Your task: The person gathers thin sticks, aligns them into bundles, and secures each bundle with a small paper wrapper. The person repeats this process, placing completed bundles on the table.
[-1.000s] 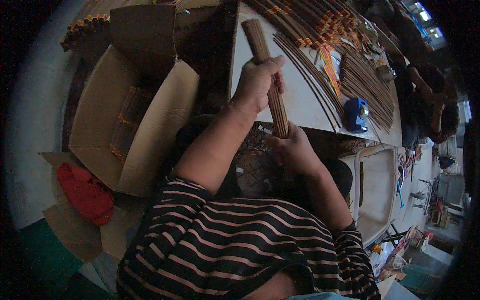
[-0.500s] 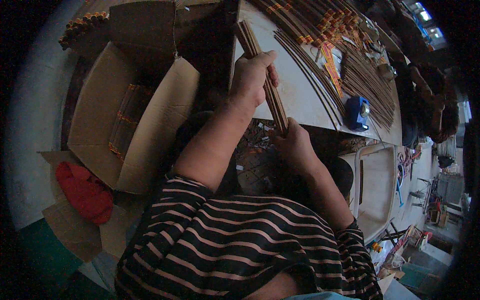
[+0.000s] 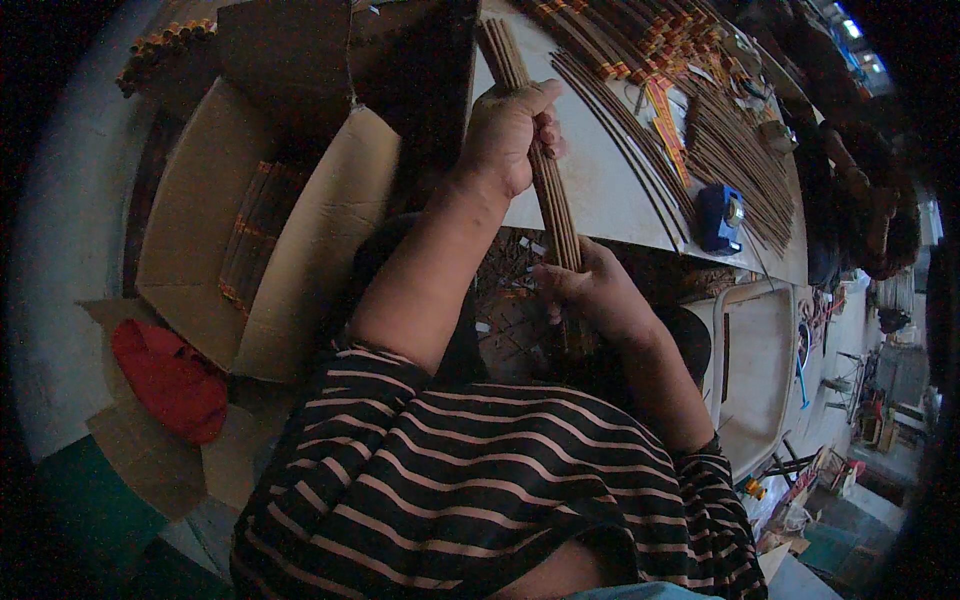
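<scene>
Brown sticks (image 3: 557,208) slant in a slim bundle over the near edge of the white table (image 3: 607,200), with your left hand (image 3: 508,130) clamped around their upper part and your right hand (image 3: 600,288) gripping them lower down.

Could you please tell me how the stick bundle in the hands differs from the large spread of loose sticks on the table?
The stick bundle is gathered into one narrow column, while the loose sticks lie spread out side by side. The stick bundle is held in the left hand and right hand; the loose sticks rest on the table. Both are made up of thin brown sticks.
</scene>
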`<act>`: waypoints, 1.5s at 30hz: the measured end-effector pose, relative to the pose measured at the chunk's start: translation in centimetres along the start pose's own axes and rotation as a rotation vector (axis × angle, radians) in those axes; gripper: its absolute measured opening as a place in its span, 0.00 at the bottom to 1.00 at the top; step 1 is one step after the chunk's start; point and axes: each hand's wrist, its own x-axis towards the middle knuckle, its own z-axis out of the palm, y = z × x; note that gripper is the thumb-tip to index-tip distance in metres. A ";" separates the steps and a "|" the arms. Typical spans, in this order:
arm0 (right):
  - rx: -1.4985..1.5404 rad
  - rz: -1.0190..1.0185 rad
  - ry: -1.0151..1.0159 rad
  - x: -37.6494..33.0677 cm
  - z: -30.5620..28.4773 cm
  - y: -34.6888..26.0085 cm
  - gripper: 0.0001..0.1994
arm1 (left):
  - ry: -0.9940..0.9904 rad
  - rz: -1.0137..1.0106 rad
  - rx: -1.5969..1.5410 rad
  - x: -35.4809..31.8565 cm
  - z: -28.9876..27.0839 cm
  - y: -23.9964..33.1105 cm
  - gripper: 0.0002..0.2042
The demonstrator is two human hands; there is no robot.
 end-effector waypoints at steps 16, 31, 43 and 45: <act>-0.232 -0.082 0.182 0.5 0.2 1.5 0.09 | 0.150 0.060 0.215 -0.2 0.8 -0.8 0.12; -0.099 -0.059 0.081 0.3 0.0 -0.2 0.10 | -0.093 -0.046 -0.022 -0.9 0.6 -1.1 0.11; 0.052 0.057 -0.051 0.0 -0.4 -1.5 0.10 | -0.120 -0.088 -0.141 -1.0 0.6 -0.7 0.11; 0.109 0.070 -0.100 -0.2 -0.5 -1.6 0.10 | -0.182 -0.091 -0.178 -0.9 0.6 -0.6 0.11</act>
